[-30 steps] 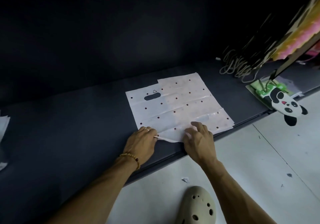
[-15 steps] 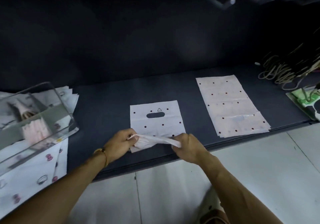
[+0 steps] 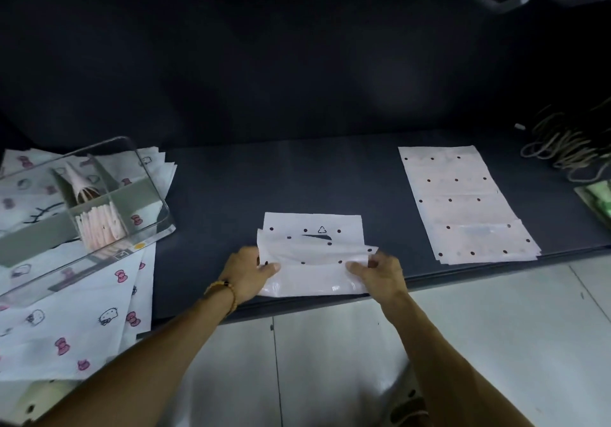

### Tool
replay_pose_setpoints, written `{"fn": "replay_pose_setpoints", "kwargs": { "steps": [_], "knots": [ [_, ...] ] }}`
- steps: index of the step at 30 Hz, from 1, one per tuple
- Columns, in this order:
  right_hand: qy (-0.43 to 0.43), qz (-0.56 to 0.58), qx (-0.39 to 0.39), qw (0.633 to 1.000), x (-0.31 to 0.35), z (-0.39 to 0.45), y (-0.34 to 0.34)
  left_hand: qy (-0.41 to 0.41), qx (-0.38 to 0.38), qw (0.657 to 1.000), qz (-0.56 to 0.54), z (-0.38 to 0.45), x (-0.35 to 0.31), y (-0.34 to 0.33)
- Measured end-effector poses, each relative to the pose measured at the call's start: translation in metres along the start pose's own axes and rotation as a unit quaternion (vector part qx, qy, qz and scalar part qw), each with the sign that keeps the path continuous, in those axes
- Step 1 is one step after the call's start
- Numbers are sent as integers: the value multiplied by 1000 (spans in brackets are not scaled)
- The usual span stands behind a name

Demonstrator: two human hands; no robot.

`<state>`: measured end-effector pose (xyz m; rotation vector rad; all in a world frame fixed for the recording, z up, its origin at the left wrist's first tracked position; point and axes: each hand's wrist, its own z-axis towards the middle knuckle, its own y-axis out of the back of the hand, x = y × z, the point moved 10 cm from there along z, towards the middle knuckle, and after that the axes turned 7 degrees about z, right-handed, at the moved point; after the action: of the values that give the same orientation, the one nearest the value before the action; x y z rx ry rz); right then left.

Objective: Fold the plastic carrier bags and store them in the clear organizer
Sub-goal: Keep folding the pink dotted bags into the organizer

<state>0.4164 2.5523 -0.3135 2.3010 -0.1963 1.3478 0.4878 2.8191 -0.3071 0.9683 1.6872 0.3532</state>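
Left hand (image 3: 248, 271) and right hand (image 3: 380, 273) each pinch a side edge of the thin white dotted plastic bag (image 3: 312, 254); it looks limp, slippery, best held at the edges

Single head cam, wide-angle. Looks fwd and down over dark mat (image 3: 215, 215) at floor level, close, at arm's reach. Forearms enter from bottom edge. No 2nd view, no overlap.

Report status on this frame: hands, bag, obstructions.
Left hand and right hand both pinch the dotted bag, folding it. Clear organizer left, partly filled. Nothing in the way.
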Motion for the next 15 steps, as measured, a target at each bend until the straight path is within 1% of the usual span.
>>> {"fn": "replay_pose_setpoints", "kwargs": {
  "steps": [1, 3, 5, 6, 9, 13, 15],
  "knots": [
    [-1, -19, -17, 1000, -1, 2, 2, 14, -13, 1000, 1, 2, 2, 0],
    [13, -105, -41, 994, 4, 6, 4, 46, -38, 998, -6, 6, 8, 0],
    [54, -206, -55, 975, 15, 9, 2, 64, -55, 996, 11, 8, 11, 0],
    [68, -233, -60, 968, 19, 11, 1, 69, -58, 996, 15, 9, 11, 1],
    [63, -273, -61, 958, 16, 19, 1, 82, -47, 995, 15, 13, 11, 3],
    [41, -284, -48, 957, 12, 30, 1, 80, -54, 987, 128, 17, 9, 10],
    [35, -274, -44, 960, 10, 33, 1, 80, -60, 982, 163, 17, 8, 12]
  ]
}}
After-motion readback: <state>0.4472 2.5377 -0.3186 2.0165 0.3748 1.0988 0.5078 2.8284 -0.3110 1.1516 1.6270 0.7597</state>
